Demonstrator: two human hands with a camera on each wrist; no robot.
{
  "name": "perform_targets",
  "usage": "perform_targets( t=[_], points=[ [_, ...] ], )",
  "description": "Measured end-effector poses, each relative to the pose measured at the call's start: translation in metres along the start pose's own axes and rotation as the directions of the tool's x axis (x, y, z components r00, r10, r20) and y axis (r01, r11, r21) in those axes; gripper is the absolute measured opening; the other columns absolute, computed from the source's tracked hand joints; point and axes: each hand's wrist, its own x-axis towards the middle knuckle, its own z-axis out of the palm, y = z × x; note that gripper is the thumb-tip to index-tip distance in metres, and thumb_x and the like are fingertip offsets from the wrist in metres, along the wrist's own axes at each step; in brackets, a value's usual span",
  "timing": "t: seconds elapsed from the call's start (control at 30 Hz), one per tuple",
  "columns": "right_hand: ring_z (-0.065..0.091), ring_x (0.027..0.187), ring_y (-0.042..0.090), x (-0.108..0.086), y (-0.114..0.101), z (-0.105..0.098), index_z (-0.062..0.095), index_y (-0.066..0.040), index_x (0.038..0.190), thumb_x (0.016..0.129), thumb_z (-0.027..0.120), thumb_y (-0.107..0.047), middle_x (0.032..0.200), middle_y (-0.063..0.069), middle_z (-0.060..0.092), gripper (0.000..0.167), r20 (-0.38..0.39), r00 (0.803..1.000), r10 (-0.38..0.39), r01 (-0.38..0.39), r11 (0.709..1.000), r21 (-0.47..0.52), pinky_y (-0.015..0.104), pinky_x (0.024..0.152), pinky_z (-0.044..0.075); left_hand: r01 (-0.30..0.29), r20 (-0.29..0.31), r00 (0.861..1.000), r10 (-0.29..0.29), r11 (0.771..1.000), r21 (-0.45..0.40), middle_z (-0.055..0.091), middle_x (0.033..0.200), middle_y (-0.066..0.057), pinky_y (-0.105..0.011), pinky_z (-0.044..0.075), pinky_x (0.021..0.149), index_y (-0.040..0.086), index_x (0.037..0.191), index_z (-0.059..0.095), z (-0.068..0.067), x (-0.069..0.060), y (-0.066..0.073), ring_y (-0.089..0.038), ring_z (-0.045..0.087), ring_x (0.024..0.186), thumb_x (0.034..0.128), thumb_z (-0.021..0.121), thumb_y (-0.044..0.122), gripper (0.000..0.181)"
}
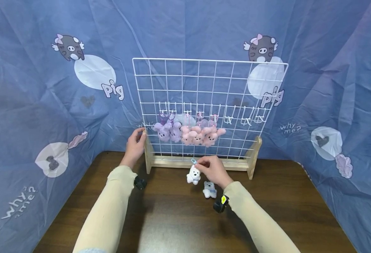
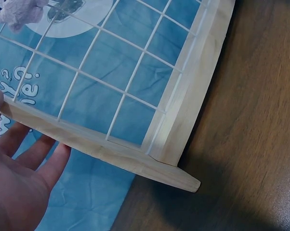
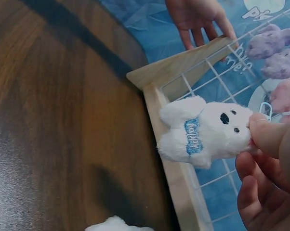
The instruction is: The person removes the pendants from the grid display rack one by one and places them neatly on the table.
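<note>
Thumb and fingers of my right hand (image 1: 213, 169) are clamped on the head end of a white plush bear charm (image 1: 193, 175), just below its light-blue clip (image 1: 193, 161). The bear hangs to the left of that hand, long axis near upright, face toward me, in front of the wooden base bar (image 1: 173, 162). My right hand is the nearer; my left hand (image 1: 135, 143), well apart, grips the top of the left wooden upright (image 1: 148, 156).

Observed further out: a second white plush bear (image 1: 209, 190) lies on the surface (image 1: 173, 225) below my right hand, nearer the rear edge than the front. On the wire grid (image 1: 210, 61), two purple plush toys (image 1: 169, 132) hang toward the left edge, with three pink plush toys (image 1: 197, 136) beside them. White hooks (image 1: 246, 121) continue toward the right edge. In my judgement, the pink row, overhead, obstructs a straight lift.
</note>
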Motion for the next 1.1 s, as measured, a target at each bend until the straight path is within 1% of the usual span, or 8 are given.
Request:
perform_targets(
  t=[0.13,0.27,0.4,0.63,0.8,0.9,1.1],
  points=[
    [0.065,0.079,0.01,-0.002,0.007,0.005,0.082,-0.007,0.098,0.094,0.08,-0.01,0.096,0.003,0.078,0.006,-0.002,1.0,0.01,-0.01,1.0,-0.003,0.027,0.073,0.055,0.005,0.01,1.0,-0.005,1.0,0.002,0.051,0.155,-0.024,-0.056,0.043,0.115,0.012,0.152,0.05,0.0,-0.001,0.0,-0.038,0.047,0.146,0.1131,0.047,0.032,0.044],
    [0.066,0.079,0.01,-0.003,0.013,0.01,0.082,-0.006,0.098,0.093,0.08,-0.009,0.097,0.005,0.079,0.006,-0.003,1.0,-0.018,0.018,1.0,-0.022,0.027,0.073,0.056,0.008,0.012,1.0,-0.008,1.0,0.002,0.052,0.155,-0.024,-0.057,0.044,0.114,0.013,0.151,0.051,0.0,-0.001,0.0,-0.038,0.048,0.145,0.113,0.047,0.032,0.043],
    [0.066,0.076,0.009,-0.002,0.013,0.013,0.081,-0.003,0.096,0.092,0.08,-0.006,0.092,0.006,0.079,0.005,0.0,0.999,-0.042,0.042,0.998,-0.039,0.026,0.071,0.056,0.0,0.005,1.0,0.0,1.0,-0.004,0.054,0.153,-0.025,-0.058,0.046,0.112,0.013,0.15,0.052,-0.001,0.0,-0.001,-0.039,0.05,0.143,0.1127,0.048,0.032,0.042],
    [0.065,0.075,0.009,0.0,0.013,0.018,0.081,-0.002,0.095,0.093,0.079,-0.005,0.086,0.006,0.078,0.004,0.055,0.998,-0.028,0.032,0.997,-0.072,0.027,0.071,0.056,-0.007,0.001,1.0,0.007,1.0,-0.001,0.055,0.151,-0.025,-0.057,0.046,0.112,0.012,0.149,0.053,-0.001,0.002,-0.002,-0.039,0.051,0.142,0.1125,0.049,0.032,0.042],
    [0.065,0.074,0.008,0.001,0.016,0.023,0.081,-0.003,0.093,0.092,0.08,-0.008,0.083,0.003,0.076,0.005,0.098,0.995,-0.026,0.038,0.991,-0.125,0.026,0.071,0.056,-0.008,-0.001,1.0,0.008,1.0,0.0,0.055,0.151,-0.025,-0.057,0.047,0.112,0.012,0.149,0.053,-0.001,0.002,-0.001,-0.039,0.051,0.142,0.1124,0.049,0.032,0.042],
    [0.064,0.071,0.007,0.0,0.017,0.027,0.08,-0.004,0.089,0.092,0.08,-0.006,0.08,0.002,0.075,0.003,0.114,0.992,-0.043,0.06,0.987,-0.151,0.026,0.068,0.056,-0.014,-0.003,1.0,0.014,1.0,0.001,0.055,0.151,-0.025,-0.057,0.047,0.111,0.012,0.149,0.053,-0.001,0.001,-0.001,-0.039,0.052,0.142,0.1123,0.05,0.031,0.042],
    [0.063,0.068,0.006,-0.002,0.02,0.037,0.078,-0.007,0.083,0.09,0.079,-0.004,0.076,0.0,0.074,0.008,0.111,0.992,-0.066,0.089,0.972,-0.216,0.025,0.066,0.054,-0.015,-0.004,1.0,0.015,1.0,0.0,0.056,0.15,-0.026,-0.057,0.049,0.109,0.012,0.149,0.053,-0.001,0.0,-0.001,-0.039,0.053,0.141,0.1122,0.05,0.03,0.041]
  ],
)
